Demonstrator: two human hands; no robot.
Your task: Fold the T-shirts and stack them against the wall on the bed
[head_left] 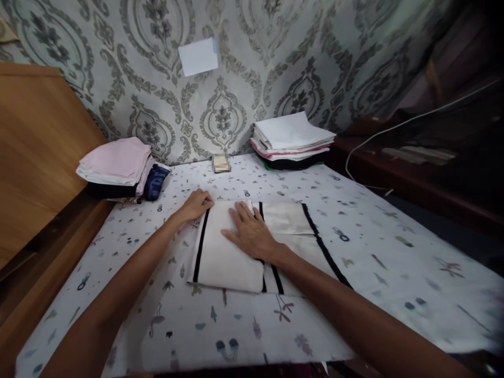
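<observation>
A cream cloth with black bands [228, 257] lies partly folded on the patterned sheet. Its left part is doubled over, while the right part spreads flat with a dark edge. At the far left corner of the cloth, my left hand [196, 205] is closed, its curled fingers gripping the edge. My right hand [252, 231] rests palm down across the fold, fingers spread and pressing on the fabric. The right forearm covers some of the right part.
A stack of folded clothes [114, 163] sits at the back left, beside a wooden panel [43, 147]. Another folded stack [293, 136] stands at the back right. Between them lies a small blurred box [221, 163]. A white cable [350, 155] runs along the right side.
</observation>
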